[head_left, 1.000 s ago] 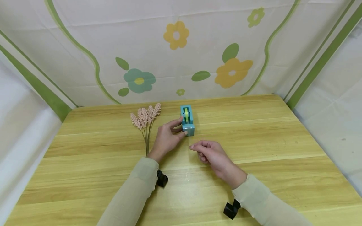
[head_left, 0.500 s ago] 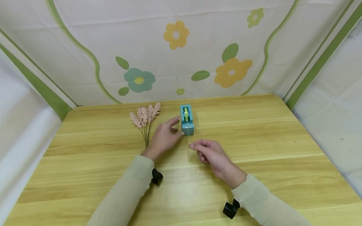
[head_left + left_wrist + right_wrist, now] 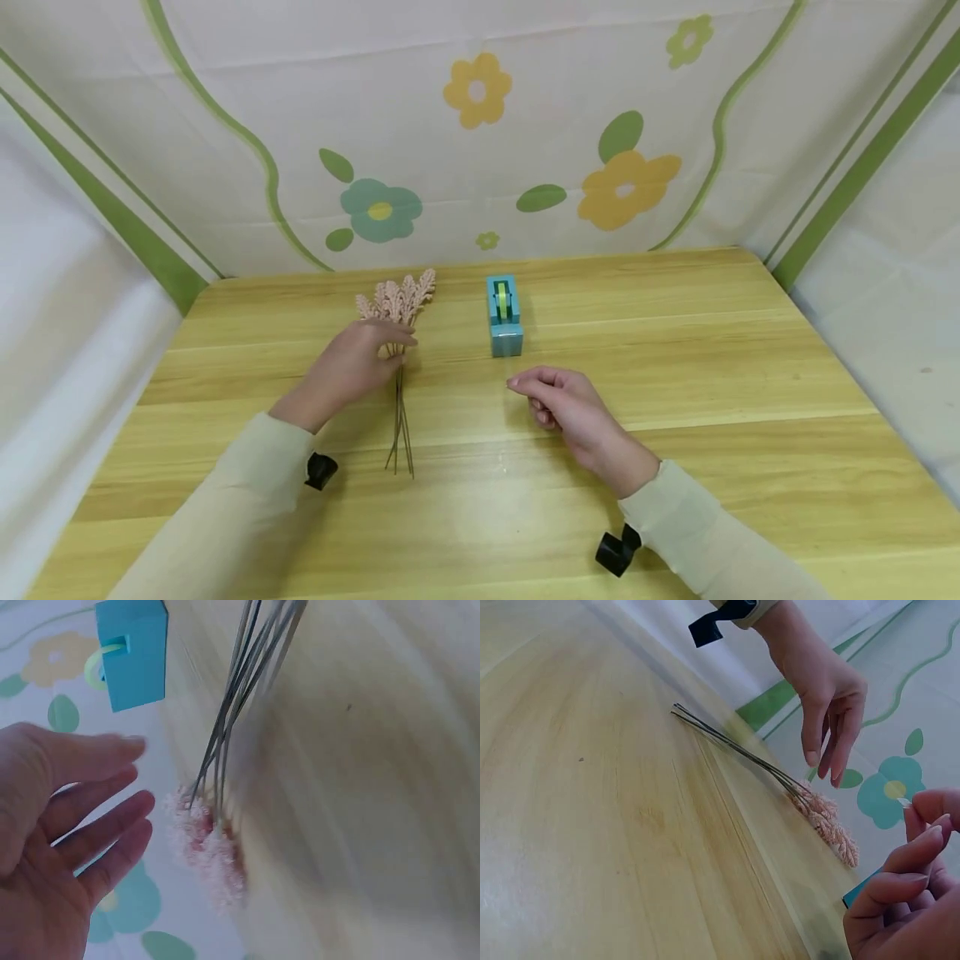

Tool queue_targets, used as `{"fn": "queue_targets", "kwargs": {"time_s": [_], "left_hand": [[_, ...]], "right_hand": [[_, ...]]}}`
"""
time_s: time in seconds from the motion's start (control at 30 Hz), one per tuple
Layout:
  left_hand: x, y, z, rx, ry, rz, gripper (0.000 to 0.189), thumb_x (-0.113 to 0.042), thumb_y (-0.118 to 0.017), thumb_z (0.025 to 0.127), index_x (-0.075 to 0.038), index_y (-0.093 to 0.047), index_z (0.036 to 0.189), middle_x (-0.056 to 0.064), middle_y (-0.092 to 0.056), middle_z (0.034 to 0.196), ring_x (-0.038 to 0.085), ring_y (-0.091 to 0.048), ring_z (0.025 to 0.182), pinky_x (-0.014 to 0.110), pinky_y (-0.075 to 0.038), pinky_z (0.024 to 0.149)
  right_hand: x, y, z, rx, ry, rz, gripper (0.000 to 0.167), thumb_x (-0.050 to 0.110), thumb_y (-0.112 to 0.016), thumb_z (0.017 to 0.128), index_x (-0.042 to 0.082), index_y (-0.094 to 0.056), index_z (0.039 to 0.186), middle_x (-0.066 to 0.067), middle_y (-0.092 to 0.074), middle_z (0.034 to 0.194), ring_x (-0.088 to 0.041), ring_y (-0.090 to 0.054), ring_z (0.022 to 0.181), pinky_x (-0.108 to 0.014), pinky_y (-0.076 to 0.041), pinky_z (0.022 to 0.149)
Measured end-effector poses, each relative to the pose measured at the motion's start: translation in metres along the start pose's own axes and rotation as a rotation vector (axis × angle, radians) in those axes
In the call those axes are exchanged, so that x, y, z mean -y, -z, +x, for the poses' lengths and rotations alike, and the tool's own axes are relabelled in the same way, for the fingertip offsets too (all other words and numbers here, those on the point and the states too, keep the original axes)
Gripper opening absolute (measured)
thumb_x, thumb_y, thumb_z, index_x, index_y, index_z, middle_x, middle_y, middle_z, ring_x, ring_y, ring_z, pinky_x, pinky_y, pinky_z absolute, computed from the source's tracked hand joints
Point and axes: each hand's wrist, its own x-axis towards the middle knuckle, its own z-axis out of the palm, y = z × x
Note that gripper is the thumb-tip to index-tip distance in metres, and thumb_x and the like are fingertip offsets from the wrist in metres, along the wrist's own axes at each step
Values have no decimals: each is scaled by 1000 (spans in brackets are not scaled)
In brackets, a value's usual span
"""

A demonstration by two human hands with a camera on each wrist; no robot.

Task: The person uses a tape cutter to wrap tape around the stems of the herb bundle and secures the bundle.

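My left hand (image 3: 345, 367) hovers over a bunch of artificial flowers (image 3: 408, 296) with pink heads and thin brown stems. Its fingers are spread loosely and hold nothing; in the left wrist view the stems (image 3: 238, 697) pass beside the fingertips. Thumb and forefinger of my right hand (image 3: 573, 408) pinch a small piece of clear tape (image 3: 905, 802), the other fingers curled in. Beyond that hand stands a blue tape dispenser (image 3: 507, 342) with a yellow-green core, touched by neither hand. Most of the tape piece is hidden by the fingers in the right wrist view.
Everything lies on a wood-grain table (image 3: 675, 350). A white curtain (image 3: 540, 108) printed with flowers hangs along its back edge, and white cloth hangs at both sides. Black camera mounts (image 3: 617, 552) are strapped under the wrists.
My left hand has let go of the tape dispenser and moved left over the flower bunch. The right hand keeps its pinch almost in place. The head view has shifted slightly.
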Motion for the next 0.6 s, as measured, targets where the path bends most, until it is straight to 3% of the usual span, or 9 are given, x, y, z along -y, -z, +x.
{"fn": "queue_targets", "kwargs": {"time_s": [0.1,0.23,0.4,0.47,0.6], "left_hand": [[5,-2,-2,-52,70,-134,29,-2,-78,96,0,-78,125,22,-72,139,45,-66,134,59,-53,112],[7,-5,-3,-121,158,-243,31,-4,-81,96,2,-77,126,24,-73,135,44,-69,126,54,-60,102],[11,-8,-5,-179,353,-339,35,-17,-85,94,4,-75,120,24,-75,121,38,-74,108,41,-65,81],[12,-9,-7,-168,424,-356,41,-25,-87,93,3,-72,119,22,-75,116,32,-73,99,34,-62,75],[13,-9,-8,-65,558,-509,53,-33,-87,93,4,-65,125,16,-73,111,21,-75,88,30,-63,75]], "right_hand": [[0,0,0,0,0,2,27,23,-71,104,-1,-72,118,7,-51,70,-10,-44,64,-23,-39,63],[-1,2,0,-2,-4,6,26,23,-72,104,0,-72,116,7,-50,69,-10,-44,64,-24,-38,63],[-2,3,0,-3,-6,2,23,23,-71,104,2,-73,114,6,-51,70,-11,-44,64,-24,-38,63],[-2,3,0,-2,-5,1,24,23,-71,104,2,-73,114,6,-51,70,-11,-44,64,-24,-39,64],[-2,3,0,1,-2,-6,27,23,-71,104,0,-72,116,6,-51,70,-11,-43,64,-24,-39,64]]}}
